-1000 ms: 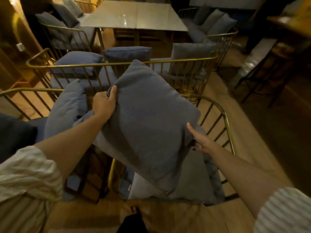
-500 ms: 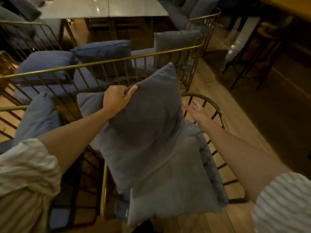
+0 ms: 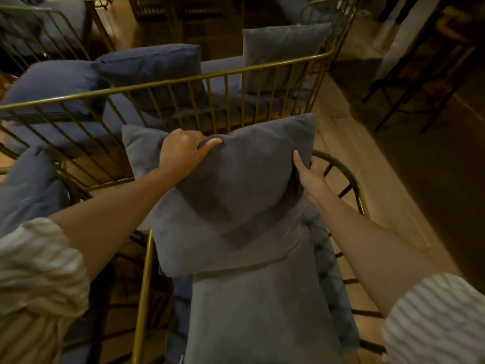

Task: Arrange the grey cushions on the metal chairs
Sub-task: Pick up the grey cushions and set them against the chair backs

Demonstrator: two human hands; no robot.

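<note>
we grip the grey cushion [image 3: 236, 190] by its top corners, left hand [image 3: 181, 153] clenched, right hand [image 3: 307, 174] pinching, cushion leaning toward the metal chair [image 3: 351, 185] back.

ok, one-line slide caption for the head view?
Both hands, left and right, grip a grey cushion over the gold metal chair.
</note>
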